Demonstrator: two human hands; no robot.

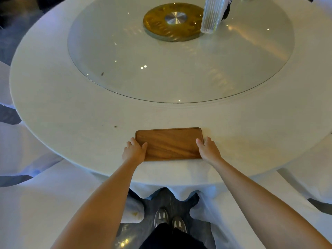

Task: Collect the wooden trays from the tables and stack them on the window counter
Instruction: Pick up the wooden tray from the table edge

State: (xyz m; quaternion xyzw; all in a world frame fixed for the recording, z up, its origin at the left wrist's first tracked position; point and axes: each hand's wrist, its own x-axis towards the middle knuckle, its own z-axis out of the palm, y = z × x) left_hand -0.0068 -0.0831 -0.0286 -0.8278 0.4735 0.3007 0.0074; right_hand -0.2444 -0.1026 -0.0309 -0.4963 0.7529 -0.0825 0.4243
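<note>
Below the near table edge: a person's shoes [169, 220] are standing on dark flooring, with white cloth hanging down on both sides.
Forearms: both are reaching forward and up over the near edge of the round table [59, 112], bare to the frame bottom.
Left hand [134, 150]: it is resting against the left short end of the wooden tray [170, 143], thumb lying on the tray's top face, fingers curling down along the outer side; it is gripping that end.
Right hand [209, 150]: it is pressing on the right short end, thumb on the rim near the far right corner, fingers wrapping the outer side; it is gripping that end too.
Tray position: it is lying flat on the white tablecloth at the near edge of the tabletop, long sides running parallel to that edge.
Crumbs: a few dark specks are sitting on the cloth left of the tray.
Middle of tabletop: a glass turntable [125, 69] is covering the centre, with a gold disc [172, 22] at its hub.
Far right: a ribbed clear glass [212, 15] is standing upright on the turntable beside the disc.
</note>
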